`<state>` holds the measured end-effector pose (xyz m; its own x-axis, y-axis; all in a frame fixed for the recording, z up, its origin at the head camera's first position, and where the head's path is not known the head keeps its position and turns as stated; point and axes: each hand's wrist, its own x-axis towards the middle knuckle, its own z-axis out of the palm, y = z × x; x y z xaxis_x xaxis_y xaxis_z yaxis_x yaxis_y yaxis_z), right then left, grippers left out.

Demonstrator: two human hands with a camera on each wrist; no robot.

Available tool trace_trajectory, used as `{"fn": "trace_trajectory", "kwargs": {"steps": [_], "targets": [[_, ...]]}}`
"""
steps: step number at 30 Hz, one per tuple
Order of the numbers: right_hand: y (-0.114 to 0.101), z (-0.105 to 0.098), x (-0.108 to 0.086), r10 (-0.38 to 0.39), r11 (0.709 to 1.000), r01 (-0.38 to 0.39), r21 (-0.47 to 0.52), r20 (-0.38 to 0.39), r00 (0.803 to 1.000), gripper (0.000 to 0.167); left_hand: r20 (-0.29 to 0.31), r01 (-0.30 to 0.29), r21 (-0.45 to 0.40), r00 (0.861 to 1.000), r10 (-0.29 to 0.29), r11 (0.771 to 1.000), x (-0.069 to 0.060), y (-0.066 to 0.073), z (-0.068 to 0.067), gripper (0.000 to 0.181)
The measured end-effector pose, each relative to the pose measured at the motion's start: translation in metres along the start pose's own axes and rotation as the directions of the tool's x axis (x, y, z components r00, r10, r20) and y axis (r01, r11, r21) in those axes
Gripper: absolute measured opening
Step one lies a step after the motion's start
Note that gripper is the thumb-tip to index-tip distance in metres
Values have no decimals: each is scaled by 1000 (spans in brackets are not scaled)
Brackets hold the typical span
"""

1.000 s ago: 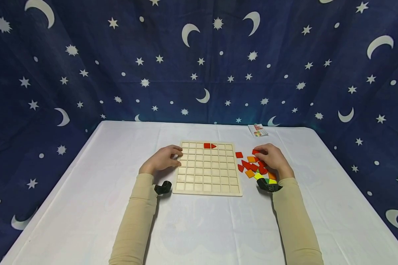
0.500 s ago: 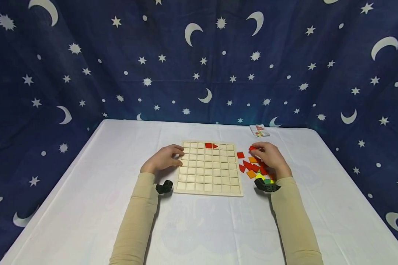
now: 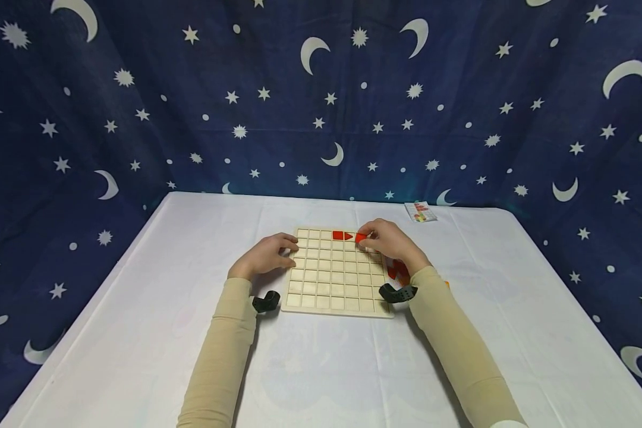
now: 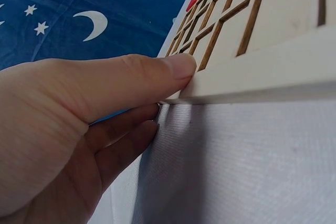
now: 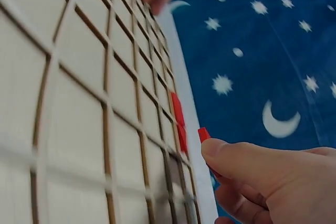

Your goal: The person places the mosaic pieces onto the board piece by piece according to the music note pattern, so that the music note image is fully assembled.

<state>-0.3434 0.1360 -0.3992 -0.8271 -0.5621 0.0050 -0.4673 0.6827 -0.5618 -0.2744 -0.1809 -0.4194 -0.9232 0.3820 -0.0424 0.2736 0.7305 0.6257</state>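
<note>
A wooden grid board [image 3: 330, 276] lies on the white table. In its back row sit a red square [image 3: 337, 235] and, touching its right side, a red triangle [image 3: 348, 236]. The left hand [image 3: 262, 255] holds the board's left edge, its thumb [image 4: 178, 66] on the rim in the left wrist view. Above the back row, right of the triangle, the right hand [image 3: 393, 242] pinches a red piece [image 3: 360, 238]; the right wrist view shows this piece [image 5: 203, 134] between thumb and fingers, off the board.
Red and orange pieces [image 3: 399, 270] lie right of the board, partly hidden under the right forearm. A small printed card [image 3: 421, 211] is at the table's back right. A dark blue cloth with moons and stars [image 3: 278, 107] hangs behind the table.
The right hand has moved left with the red piece, from the loose pieces to over the board's back row. The left hand stays at the board's edge.
</note>
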Motion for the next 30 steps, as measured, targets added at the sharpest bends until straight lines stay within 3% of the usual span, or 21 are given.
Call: {"fn": "trace_trajectory", "kwargs": {"steps": [9,30], "targets": [[-20,23,20,-94,994,99,-51,94,991,33,3,10,-3,1000,-10,1000,-1,2,0,43],[-27,33,24,-106,992,108,-71,39,994,26,2,3,11,1000,-3,1000,-2,2,-1,43]]}}
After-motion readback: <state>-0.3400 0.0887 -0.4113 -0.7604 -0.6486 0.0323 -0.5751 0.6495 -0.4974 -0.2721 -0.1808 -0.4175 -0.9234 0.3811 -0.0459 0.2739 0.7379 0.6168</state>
